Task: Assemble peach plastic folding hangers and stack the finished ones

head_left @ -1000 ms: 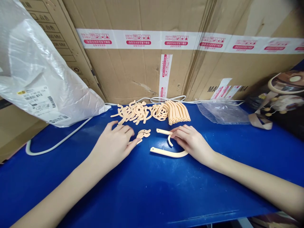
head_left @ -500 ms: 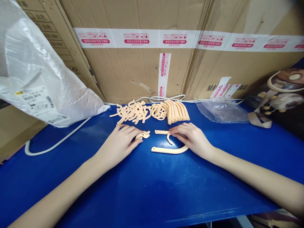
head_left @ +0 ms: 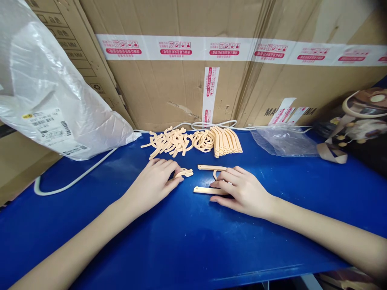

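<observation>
My left hand (head_left: 160, 177) is closed in a pinch on small curved cream plastic pieces (head_left: 184, 172) with a hole showing, like folding-hanger hook parts. To the right, my right hand (head_left: 242, 189) hovers low over the table with thumb and fingers apart. Its thumb and forefinger lie on either side of a long cream hanger arm (head_left: 208, 190), whose curved end is hidden under the hand. A second hanger arm (head_left: 210, 167) lies farther back, partly covered by the fingers. Between the two arms a small hook (head_left: 214, 174) shows only in part.
Behind the hands lie a heap of curved hook pieces (head_left: 172, 143), C-shaped pieces (head_left: 203, 141) and a stack of hanger arms (head_left: 225, 141) on the blue table (head_left: 181, 241). A white plastic bag (head_left: 60, 92), a clear bag (head_left: 284, 141), a cable (head_left: 75, 179) and cardboard boxes (head_left: 169, 88) surround them.
My right hand has left the far hanger arm and small hook, moving toward me over the near arm with its fingers spreading. My left hand keeps its pinch, almost unmoved.
</observation>
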The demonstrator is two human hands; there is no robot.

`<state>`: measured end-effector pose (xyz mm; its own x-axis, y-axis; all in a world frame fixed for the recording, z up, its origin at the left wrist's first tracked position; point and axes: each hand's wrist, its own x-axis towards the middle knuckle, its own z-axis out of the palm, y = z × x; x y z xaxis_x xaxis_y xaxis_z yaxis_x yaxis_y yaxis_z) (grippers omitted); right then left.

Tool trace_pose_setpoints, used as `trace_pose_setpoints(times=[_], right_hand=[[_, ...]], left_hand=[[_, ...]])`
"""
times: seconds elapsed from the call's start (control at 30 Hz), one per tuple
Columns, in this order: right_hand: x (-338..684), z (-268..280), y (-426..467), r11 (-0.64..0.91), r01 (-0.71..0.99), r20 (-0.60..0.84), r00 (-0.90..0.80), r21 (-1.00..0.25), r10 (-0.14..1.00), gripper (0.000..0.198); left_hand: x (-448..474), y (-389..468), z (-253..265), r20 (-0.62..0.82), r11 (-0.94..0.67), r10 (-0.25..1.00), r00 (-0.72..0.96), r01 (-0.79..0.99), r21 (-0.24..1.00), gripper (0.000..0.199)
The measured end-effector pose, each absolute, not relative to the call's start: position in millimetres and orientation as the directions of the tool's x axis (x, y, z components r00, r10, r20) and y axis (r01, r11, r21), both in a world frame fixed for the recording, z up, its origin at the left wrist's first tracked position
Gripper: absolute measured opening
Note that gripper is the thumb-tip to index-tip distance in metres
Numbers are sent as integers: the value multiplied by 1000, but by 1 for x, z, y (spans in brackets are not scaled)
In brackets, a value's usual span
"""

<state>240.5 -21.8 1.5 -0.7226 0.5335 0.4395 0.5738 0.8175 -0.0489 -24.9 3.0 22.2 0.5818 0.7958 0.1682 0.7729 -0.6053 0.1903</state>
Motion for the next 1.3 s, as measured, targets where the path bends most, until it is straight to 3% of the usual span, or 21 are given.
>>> trace_pose_setpoints(times=[0.1,0.23,0.47,0.7,0.9,1.07,1.3], right_hand=[[240,0,-22,834,546,391,-753,-76,529,27],[240,0,-23,865,483,449,-749,-133,487,25],[240,0,-27,885,465,449,-793,10,412,22],[242,0,-30,883,466,437,-807,59,397,20],[242,1,-30,877,480,433,-797,31,421,23],[242,3,-28,866,497,428,-794,48,432,29],[241,4,-25,853,518,381,-778,-63,500,32]], left_hand=[[-23,1,23,165,-602,798,579,771,206,20],[-21,-1,25,162,-592,806,570,779,206,19],[-19,-4,29,207,-634,772,601,749,192,16],[-14,-13,33,82,-528,834,546,746,406,18],[-11,-16,26,8,-486,848,530,772,411,17],[-13,-16,21,71,-547,813,579,716,434,28],[-5,-22,22,104,-617,774,624,709,341,35]])
